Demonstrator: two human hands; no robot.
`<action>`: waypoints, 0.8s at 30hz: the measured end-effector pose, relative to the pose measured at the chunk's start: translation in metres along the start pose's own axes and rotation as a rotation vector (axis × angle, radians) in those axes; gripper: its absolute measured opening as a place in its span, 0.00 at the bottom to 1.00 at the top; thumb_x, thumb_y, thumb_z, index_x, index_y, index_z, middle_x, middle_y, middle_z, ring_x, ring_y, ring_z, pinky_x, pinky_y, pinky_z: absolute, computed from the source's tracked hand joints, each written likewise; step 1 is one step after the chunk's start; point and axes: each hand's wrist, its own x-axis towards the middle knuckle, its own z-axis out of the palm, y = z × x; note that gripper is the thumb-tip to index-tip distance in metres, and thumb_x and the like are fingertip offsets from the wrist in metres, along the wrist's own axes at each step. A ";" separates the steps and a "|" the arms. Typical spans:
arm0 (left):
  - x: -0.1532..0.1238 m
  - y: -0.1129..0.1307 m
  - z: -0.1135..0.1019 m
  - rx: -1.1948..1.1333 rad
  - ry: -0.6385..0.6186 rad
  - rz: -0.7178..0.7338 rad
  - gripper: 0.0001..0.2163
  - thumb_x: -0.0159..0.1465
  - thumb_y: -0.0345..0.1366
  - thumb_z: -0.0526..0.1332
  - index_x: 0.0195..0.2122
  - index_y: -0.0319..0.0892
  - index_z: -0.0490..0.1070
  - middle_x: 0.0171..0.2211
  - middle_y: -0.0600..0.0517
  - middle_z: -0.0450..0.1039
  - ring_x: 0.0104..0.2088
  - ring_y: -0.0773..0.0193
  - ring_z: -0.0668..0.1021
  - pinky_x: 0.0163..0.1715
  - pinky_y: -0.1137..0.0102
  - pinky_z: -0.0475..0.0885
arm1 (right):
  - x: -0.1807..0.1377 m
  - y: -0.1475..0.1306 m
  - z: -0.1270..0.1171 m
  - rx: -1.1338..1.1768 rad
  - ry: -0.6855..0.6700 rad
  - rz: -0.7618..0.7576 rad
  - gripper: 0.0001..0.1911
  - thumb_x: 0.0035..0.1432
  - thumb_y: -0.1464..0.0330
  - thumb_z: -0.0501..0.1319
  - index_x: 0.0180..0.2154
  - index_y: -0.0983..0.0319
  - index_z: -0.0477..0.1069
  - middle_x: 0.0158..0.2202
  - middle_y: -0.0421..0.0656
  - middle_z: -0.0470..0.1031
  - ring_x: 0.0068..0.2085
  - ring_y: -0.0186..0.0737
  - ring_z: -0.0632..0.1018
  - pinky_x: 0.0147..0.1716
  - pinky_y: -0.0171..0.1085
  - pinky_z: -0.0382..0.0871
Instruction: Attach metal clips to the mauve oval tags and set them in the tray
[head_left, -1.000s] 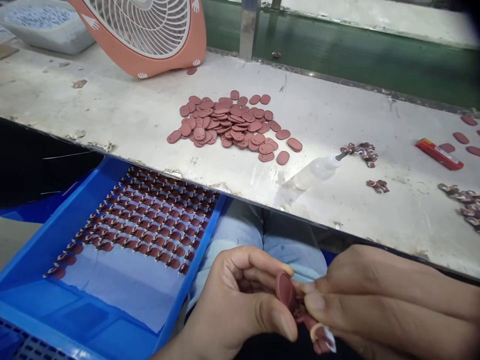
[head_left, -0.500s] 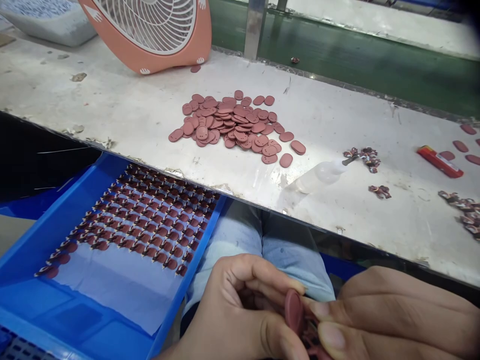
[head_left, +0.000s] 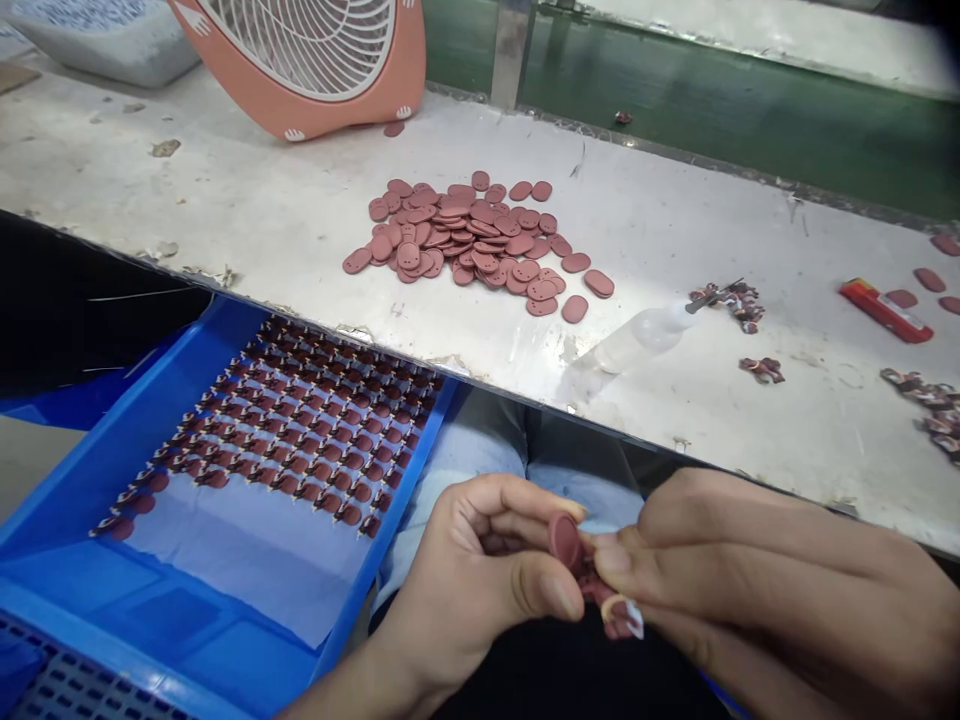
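Over my lap, my left hand [head_left: 480, 580] pinches a reddish-brown oval disc [head_left: 564, 542] between thumb and fingers. Against the disc's far side is a small brown and white figurine [head_left: 616, 612], gripped by the fingertips of my right hand [head_left: 765, 560]. Fingers hide where the two pieces meet. To the left, a blue tray [head_left: 420, 450] holds rows of similar figurines on oval bases, laid on a pale sheet [head_left: 247, 560]. A heap of loose oval discs [head_left: 465, 240] lies on the white bench.
A pale squeeze bottle [head_left: 637, 340] with a dark tip lies on the bench [head_left: 262, 200] beside several loose figurines [head_left: 761, 370]. Further right is a red lighter-like object [head_left: 885, 310] among discs. An orange fan [head_left: 352, 110] and a grey-white basin [head_left: 120, 50] stand at the back.
Both hands have moved up and slightly left with the disc and figurine. More of the figurine's lower end now shows below the fingers. The view has shifted slightly.
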 end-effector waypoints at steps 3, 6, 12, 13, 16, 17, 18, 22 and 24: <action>0.002 -0.001 -0.003 0.018 0.063 0.018 0.14 0.45 0.40 0.80 0.31 0.42 0.83 0.22 0.55 0.79 0.21 0.74 0.77 0.25 0.81 0.71 | 0.010 0.003 -0.003 0.008 -0.040 0.009 0.16 0.59 0.83 0.63 0.47 0.63 0.74 0.39 0.41 0.80 0.37 0.32 0.79 0.37 0.27 0.77; 0.003 -0.003 -0.005 0.008 0.054 0.013 0.15 0.47 0.41 0.79 0.32 0.41 0.82 0.22 0.54 0.80 0.22 0.73 0.78 0.26 0.81 0.73 | 0.014 0.004 -0.003 0.005 -0.044 0.036 0.14 0.61 0.80 0.64 0.46 0.61 0.74 0.36 0.39 0.80 0.34 0.31 0.79 0.34 0.27 0.76; 0.004 -0.006 -0.010 -0.006 0.046 -0.001 0.14 0.49 0.41 0.78 0.33 0.40 0.82 0.23 0.54 0.78 0.22 0.72 0.78 0.24 0.81 0.74 | 0.016 0.006 -0.003 0.033 -0.055 0.039 0.11 0.64 0.78 0.63 0.45 0.59 0.74 0.35 0.38 0.80 0.35 0.31 0.79 0.35 0.28 0.75; 0.004 -0.006 -0.011 -0.005 0.047 -0.005 0.14 0.49 0.42 0.78 0.33 0.40 0.82 0.24 0.54 0.78 0.23 0.72 0.78 0.24 0.81 0.74 | 0.016 0.005 -0.002 0.034 -0.058 0.031 0.11 0.65 0.78 0.63 0.46 0.59 0.74 0.36 0.38 0.79 0.35 0.30 0.79 0.36 0.27 0.74; 0.004 -0.006 -0.012 -0.023 0.030 -0.022 0.14 0.51 0.42 0.77 0.33 0.39 0.81 0.25 0.53 0.78 0.24 0.71 0.79 0.25 0.80 0.75 | 0.016 0.005 -0.002 0.005 -0.058 0.043 0.09 0.66 0.75 0.63 0.47 0.60 0.74 0.37 0.38 0.79 0.37 0.29 0.78 0.39 0.27 0.73; 0.004 -0.006 -0.013 -0.039 0.024 -0.034 0.14 0.51 0.42 0.77 0.33 0.39 0.81 0.26 0.53 0.78 0.25 0.71 0.79 0.25 0.80 0.75 | 0.015 0.004 -0.002 -0.014 -0.048 0.060 0.10 0.65 0.73 0.64 0.49 0.59 0.73 0.38 0.39 0.78 0.38 0.31 0.78 0.39 0.28 0.73; 0.004 -0.005 -0.014 -0.057 0.021 -0.048 0.14 0.52 0.42 0.77 0.34 0.39 0.81 0.26 0.52 0.79 0.25 0.70 0.79 0.25 0.80 0.75 | 0.015 0.005 -0.002 -0.032 -0.030 0.079 0.13 0.65 0.70 0.66 0.51 0.59 0.72 0.40 0.39 0.78 0.38 0.32 0.78 0.39 0.29 0.74; 0.007 -0.005 -0.021 -0.126 0.009 -0.105 0.16 0.52 0.43 0.77 0.37 0.39 0.80 0.29 0.52 0.80 0.25 0.70 0.81 0.23 0.82 0.76 | 0.015 0.008 -0.001 -0.044 0.048 0.099 0.15 0.65 0.69 0.65 0.53 0.57 0.71 0.40 0.41 0.76 0.36 0.35 0.77 0.36 0.32 0.74; 0.009 -0.005 -0.024 -0.156 -0.014 -0.121 0.17 0.53 0.45 0.76 0.36 0.39 0.80 0.31 0.52 0.81 0.26 0.71 0.81 0.24 0.82 0.77 | 0.016 0.010 0.001 -0.018 0.054 0.100 0.11 0.67 0.71 0.63 0.50 0.56 0.73 0.39 0.40 0.77 0.37 0.35 0.78 0.37 0.32 0.73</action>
